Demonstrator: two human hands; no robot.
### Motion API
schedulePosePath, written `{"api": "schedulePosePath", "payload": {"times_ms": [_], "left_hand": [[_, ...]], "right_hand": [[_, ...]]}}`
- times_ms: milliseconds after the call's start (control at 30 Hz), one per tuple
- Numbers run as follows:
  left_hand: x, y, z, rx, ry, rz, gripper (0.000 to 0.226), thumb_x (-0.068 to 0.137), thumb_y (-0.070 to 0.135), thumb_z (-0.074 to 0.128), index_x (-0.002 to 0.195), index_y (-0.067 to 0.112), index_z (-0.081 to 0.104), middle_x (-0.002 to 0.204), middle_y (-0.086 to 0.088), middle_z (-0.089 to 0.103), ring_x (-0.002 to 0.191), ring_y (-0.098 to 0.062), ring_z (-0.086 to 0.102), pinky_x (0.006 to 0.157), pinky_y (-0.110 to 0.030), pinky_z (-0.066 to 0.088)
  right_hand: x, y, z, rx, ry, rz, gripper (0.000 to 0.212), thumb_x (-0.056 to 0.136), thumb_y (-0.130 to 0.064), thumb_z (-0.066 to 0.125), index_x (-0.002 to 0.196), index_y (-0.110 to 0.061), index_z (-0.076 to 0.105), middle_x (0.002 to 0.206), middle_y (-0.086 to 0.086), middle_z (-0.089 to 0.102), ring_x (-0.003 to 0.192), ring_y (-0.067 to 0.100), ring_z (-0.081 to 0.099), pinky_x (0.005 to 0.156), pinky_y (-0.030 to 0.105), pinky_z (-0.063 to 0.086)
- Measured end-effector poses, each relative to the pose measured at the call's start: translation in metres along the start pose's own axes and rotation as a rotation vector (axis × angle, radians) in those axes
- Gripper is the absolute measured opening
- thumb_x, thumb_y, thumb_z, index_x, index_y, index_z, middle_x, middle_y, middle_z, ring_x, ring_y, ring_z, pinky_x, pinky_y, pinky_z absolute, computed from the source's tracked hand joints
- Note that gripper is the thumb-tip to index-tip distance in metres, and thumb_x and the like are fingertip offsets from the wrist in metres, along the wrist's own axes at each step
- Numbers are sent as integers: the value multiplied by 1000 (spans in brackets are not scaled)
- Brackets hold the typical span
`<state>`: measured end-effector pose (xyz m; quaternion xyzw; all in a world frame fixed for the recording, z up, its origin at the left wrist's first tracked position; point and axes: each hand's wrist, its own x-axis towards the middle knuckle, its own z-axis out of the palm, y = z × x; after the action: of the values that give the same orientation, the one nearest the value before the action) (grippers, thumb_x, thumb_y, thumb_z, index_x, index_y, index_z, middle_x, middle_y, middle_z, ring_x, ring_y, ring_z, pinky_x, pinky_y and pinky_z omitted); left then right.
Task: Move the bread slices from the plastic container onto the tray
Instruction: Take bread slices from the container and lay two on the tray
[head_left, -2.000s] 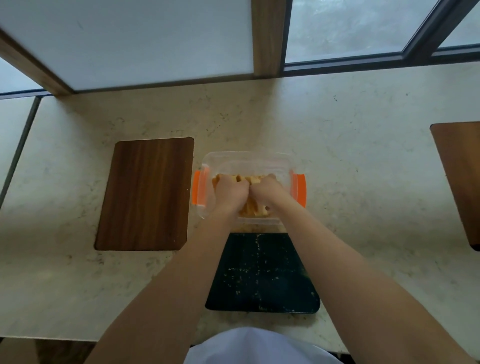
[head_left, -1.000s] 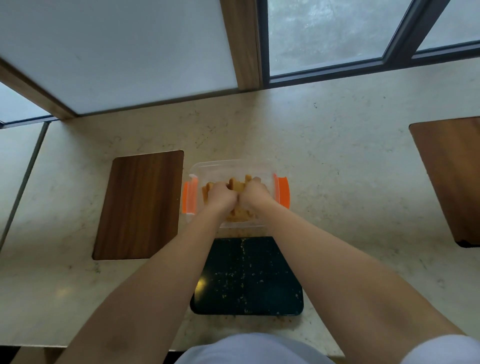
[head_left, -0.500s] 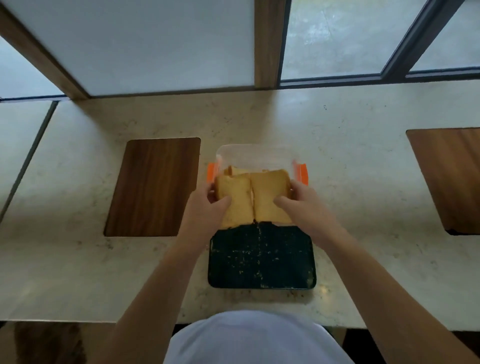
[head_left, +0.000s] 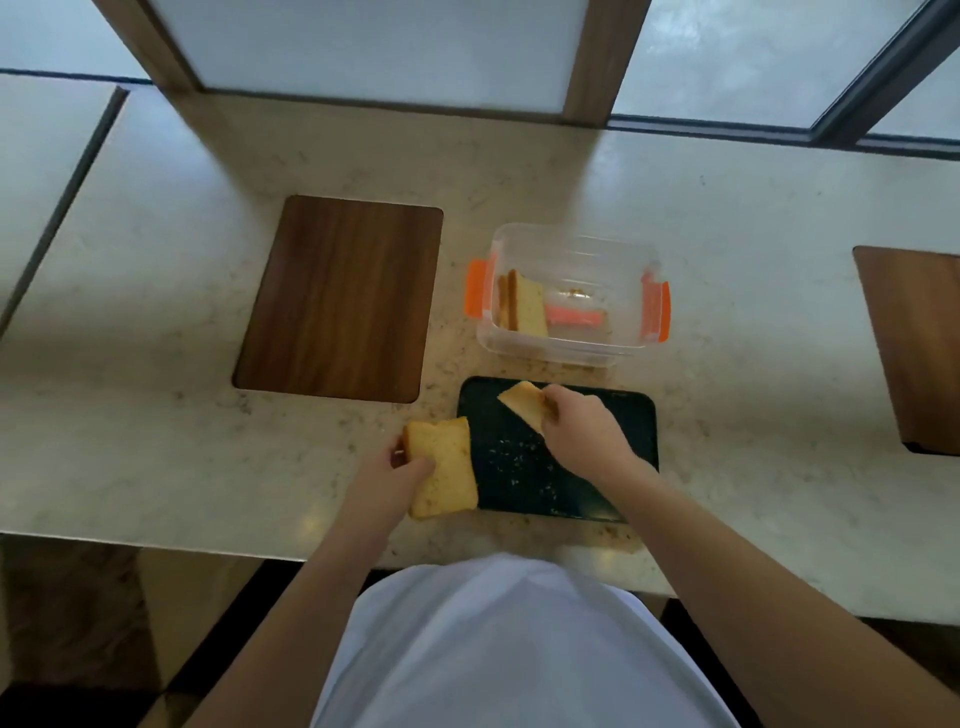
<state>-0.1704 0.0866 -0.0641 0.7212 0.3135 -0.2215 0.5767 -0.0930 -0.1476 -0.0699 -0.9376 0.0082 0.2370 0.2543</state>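
Note:
The clear plastic container (head_left: 631, 249) with orange clips stands on the counter beyond the dark tray (head_left: 631, 415). A couple of bread slices (head_left: 524, 309) lean upright against its left wall. My left hand (head_left: 387, 480) grips a stack of bread slices (head_left: 447, 467) at the tray's left edge, partly over the counter. My right hand (head_left: 582, 428) holds another slice (head_left: 522, 402) tilted above the tray's far left part. Crumbs dot the tray.
A wooden board (head_left: 337, 296) is set into the counter to the left of the container. Another wooden board (head_left: 917, 338) lies at the far right. The counter's front edge runs just below the tray, with my white shirt (head_left: 514, 649) under it.
Both hands lifted bread out of the container and came back toward me, then drew apart. The left now holds its bread at the tray's left edge, the right over the tray.

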Motion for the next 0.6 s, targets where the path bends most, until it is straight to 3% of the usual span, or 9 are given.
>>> {"api": "schedulePosePath", "payload": {"times_ms": [100,267,367,433,500,600], "left_hand": [[4,-2,-7,-23,4,7,56,94,25,66,146,22,46,131,-3,60,116,-25,58,97,-53,52],[8,-2,-15,-42,-1,5,58,92,27,67,146,23,46,131,-3,60,114,-25,59,95,-52,54],[12,0,-21,-45,0,-5,57,94,25,66,147,22,44,132,-3,58,115,-25,58,96,-52,53],[12,-1,-24,-37,5,-11,55,95,24,65,146,21,45,130,-3,59,112,-23,59,93,-48,55],[12,-3,-24,-18,1,0,51,95,23,65,143,21,47,125,-1,61,105,-18,60,85,-41,56],[12,-5,-20,8,-8,11,49,96,23,64,142,20,49,127,-3,61,108,-21,61,86,-44,58]], "right_hand": [[14,-19,5,-87,-3,-79,25,97,-14,51,118,-20,62,94,3,70,75,23,64,71,44,59],[43,-35,6,-198,-426,-45,44,94,-10,44,136,-13,57,110,4,62,97,23,58,78,33,46],[60,-45,7,-320,-533,-8,58,92,-11,43,150,-15,45,138,12,57,124,31,54,92,37,44],[66,-48,13,-340,-546,0,58,92,-14,46,149,-14,44,144,13,54,128,32,51,96,39,44],[69,-46,20,-324,-490,2,53,92,-23,54,144,-13,48,139,14,57,121,31,54,88,38,47],[62,-39,30,-324,-229,-39,59,90,-37,63,143,-14,47,139,12,55,125,33,53,94,44,52]]}}
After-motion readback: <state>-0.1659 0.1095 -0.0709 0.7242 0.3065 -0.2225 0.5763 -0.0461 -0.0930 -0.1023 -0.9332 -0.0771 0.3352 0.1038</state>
